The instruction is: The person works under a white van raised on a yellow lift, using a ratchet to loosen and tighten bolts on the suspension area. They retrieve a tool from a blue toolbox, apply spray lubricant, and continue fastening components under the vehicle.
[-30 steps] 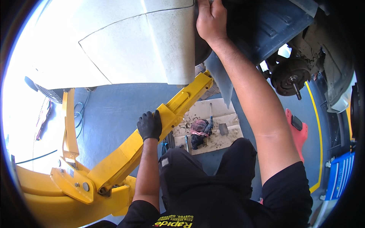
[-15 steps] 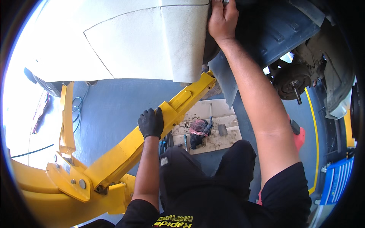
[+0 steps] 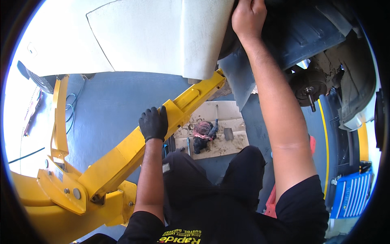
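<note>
My left hand [image 3: 154, 124], in a black glove, rests with its fingers curled over the edge of the yellow lift arm [image 3: 115, 158]. That arm slants up to the right and ends under the white car body [image 3: 150, 44]. My bare right hand [image 3: 250, 18] is raised high beside the rear edge of the white panel, at the dark wheel arch liner [image 3: 298, 42]. Its fingers are curled in, but the upper edge of the picture cuts them off, so what they hold is hidden.
Below lies a stained cardboard sheet [image 3: 231, 150] with a dirty rag [image 3: 203, 130] and a long-handled tool [image 3: 217, 114]. On the right hangs a bare wheel hub [image 3: 308, 87]. A blue tool cabinet [image 3: 352, 195] stands at the lower right, and a red object [image 3: 271, 201] is partly behind my right arm.
The whole view has shifted, so most things sit slightly lower-left or higher. My right hand is further up, and the small metal piece at its fingers is out of view. My left hand stays on the lift arm.
</note>
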Motion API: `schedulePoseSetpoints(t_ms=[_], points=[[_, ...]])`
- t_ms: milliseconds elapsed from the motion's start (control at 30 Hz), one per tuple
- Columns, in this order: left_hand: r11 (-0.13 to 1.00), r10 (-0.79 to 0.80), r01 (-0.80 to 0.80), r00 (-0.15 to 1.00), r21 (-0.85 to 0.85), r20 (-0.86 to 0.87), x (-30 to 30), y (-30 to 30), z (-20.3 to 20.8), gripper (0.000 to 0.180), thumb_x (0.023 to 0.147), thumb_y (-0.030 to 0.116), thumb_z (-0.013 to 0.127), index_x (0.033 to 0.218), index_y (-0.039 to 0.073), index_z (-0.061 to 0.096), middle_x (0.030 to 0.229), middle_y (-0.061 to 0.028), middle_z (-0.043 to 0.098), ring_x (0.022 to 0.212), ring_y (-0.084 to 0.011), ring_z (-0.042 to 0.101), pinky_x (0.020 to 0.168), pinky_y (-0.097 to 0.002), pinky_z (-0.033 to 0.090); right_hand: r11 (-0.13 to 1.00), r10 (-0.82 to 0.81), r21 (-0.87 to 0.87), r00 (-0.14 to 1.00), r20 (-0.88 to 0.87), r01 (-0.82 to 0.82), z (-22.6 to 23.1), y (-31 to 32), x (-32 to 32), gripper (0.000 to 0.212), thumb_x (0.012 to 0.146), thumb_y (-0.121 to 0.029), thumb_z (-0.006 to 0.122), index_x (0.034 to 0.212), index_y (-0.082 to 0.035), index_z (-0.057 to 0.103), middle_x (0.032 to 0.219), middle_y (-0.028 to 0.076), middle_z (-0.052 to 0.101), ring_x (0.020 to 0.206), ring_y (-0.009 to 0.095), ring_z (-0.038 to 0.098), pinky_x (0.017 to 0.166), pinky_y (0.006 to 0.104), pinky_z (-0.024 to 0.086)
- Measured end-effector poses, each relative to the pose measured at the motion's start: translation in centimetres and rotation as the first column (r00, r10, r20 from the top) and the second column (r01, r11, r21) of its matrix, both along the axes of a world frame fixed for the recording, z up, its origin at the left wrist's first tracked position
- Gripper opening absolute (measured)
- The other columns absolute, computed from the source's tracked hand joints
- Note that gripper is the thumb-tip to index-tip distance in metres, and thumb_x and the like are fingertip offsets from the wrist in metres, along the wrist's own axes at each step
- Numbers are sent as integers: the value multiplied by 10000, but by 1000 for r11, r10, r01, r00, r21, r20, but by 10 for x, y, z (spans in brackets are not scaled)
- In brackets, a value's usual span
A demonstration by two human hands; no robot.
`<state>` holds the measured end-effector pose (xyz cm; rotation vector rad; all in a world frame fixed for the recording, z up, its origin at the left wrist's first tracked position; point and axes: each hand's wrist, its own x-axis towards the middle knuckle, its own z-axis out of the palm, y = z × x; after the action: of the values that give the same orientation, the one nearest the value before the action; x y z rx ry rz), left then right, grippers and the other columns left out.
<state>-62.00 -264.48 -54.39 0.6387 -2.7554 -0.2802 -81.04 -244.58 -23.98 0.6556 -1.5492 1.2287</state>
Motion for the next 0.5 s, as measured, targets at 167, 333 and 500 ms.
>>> schedulePoseSetpoints(t_ms=[167,333,500], points=[[1000,23,-23,1000,4,16,3,-2,-4,487,1046,489,484,1000,55,699,1010,-164,697,997,-368,656,866,-503,495,997,-28,83,882,470,-12,22,7,18,526,1087,-405,438,950,75,603,850,285,676,839,477,655,738,516,514],[1000,12,-12,1000,16,-3,1,4,1,487,1046,491,484,998,58,703,1022,-167,697,1007,-365,657,871,-503,497,955,-247,179,968,39,237,16,17,1,508,1116,-349,388,1022,85,634,926,308,704,914,486,691,731,511,530],[1000,-9,8,999,-16,-42,1,0,-4,482,1042,487,490,978,61,709,984,-162,706,979,-367,669,860,-511,503,990,-130,56,991,32,128,3,2,-1,430,1106,-293,433,1000,79,619,937,341,682,969,528,659,788,536,511]])
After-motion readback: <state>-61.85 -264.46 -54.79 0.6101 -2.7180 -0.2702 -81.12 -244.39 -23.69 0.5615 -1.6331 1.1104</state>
